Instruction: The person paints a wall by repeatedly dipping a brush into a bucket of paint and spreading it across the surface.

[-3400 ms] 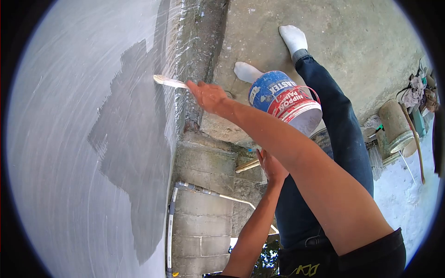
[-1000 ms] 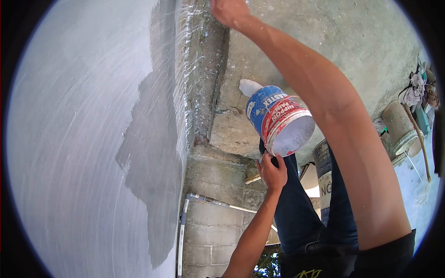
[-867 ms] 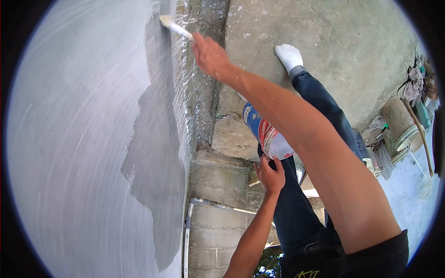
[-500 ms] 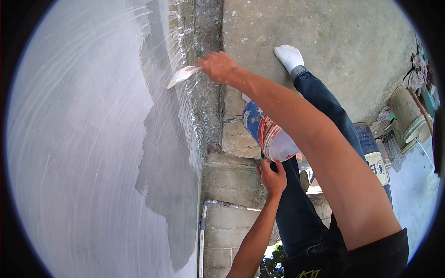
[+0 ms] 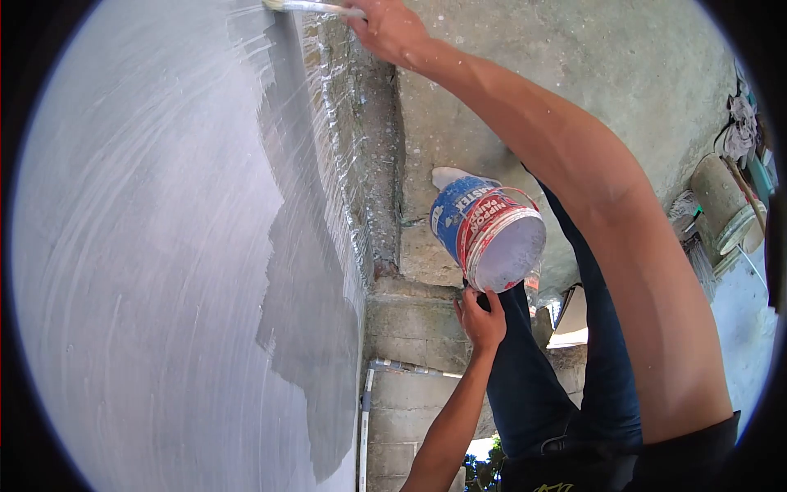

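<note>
My right hand point(image 5: 392, 29), at the top of the view, is closed around the handle of a paint brush point(image 5: 316, 7). The bristle end lies over the grey strip near the top of the wall point(image 5: 180, 246); whether it touches cannot be told. White streaky paint covers most of that wall beside a bare grey patch point(image 5: 307, 303). Lower down, my left hand point(image 5: 480, 318) grips the rim of a blue and red paint bucket point(image 5: 484, 209) with its fingers. The tilted bucket shows whitish paint inside and a thin red handle.
A rough, paint-splashed ledge point(image 5: 381, 172) runs along the wall's foot beside the concrete floor point(image 5: 574, 74). Below are concrete blocks point(image 5: 410, 324) and a thin pipe point(image 5: 366, 418). At the right stand a dirty cylindrical container point(image 5: 717, 193) and crumpled cloth point(image 5: 742, 123).
My right hand has swung the brush upward in the view along the wall. The left hand still holds the bucket, now less covered by my right arm. The outstretched foot has drawn in behind the bucket.
</note>
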Demonstrator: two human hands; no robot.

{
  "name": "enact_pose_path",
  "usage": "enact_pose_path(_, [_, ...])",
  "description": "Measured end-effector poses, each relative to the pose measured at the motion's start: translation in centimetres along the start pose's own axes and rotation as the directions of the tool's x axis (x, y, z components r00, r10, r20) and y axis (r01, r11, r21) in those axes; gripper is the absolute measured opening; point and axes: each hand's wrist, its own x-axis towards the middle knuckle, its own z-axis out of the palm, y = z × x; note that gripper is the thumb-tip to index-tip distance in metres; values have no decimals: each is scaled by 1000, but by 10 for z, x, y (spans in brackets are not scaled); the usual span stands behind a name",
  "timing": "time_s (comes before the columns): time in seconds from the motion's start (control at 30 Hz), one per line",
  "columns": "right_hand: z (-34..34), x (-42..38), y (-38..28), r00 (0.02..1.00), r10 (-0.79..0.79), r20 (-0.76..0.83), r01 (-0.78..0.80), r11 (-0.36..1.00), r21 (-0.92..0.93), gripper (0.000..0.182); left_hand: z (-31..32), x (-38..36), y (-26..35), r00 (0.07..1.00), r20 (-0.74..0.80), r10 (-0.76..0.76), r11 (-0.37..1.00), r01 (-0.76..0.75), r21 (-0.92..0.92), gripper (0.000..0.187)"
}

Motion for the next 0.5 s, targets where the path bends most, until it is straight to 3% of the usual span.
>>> enact_pose_path(0.07, [35,-45,6,995,-104,2,103,989,103,15,0,3,1,1000,5,-1,1000,1,2,26])
enact_pose_path(0.13, [45,-97,1,991,-84,105,65,983,172,12,0,4,0,1000,21,-6,1000,6,10,26])
enact_pose_path(0.2, [41,-133,-2,955,-93,283,53,988,148,13,-1,5,1,1000,19,13,1000,-14,27,26])
enact_pose_path(0.3, [36,-138,8,879,-263,397,254,964,77,17,-1,6,4,999,14,31,999,-31,39,26])
enact_pose_path(0.4, [16,-82,-3,856,-345,384,368,930,13,20,-2,6,5,999,1,39,999,-39,37,26])
enact_pose_path(0.47, [-13,-30,-11,861,-441,253,471,880,-66,20,-1,5,3,999,-3,33,999,-33,30,27])
enact_pose_path(0.5, [-33,-5,-17,888,-409,211,438,892,-113,20,0,5,1,1000,0,24,999,-24,26,27])
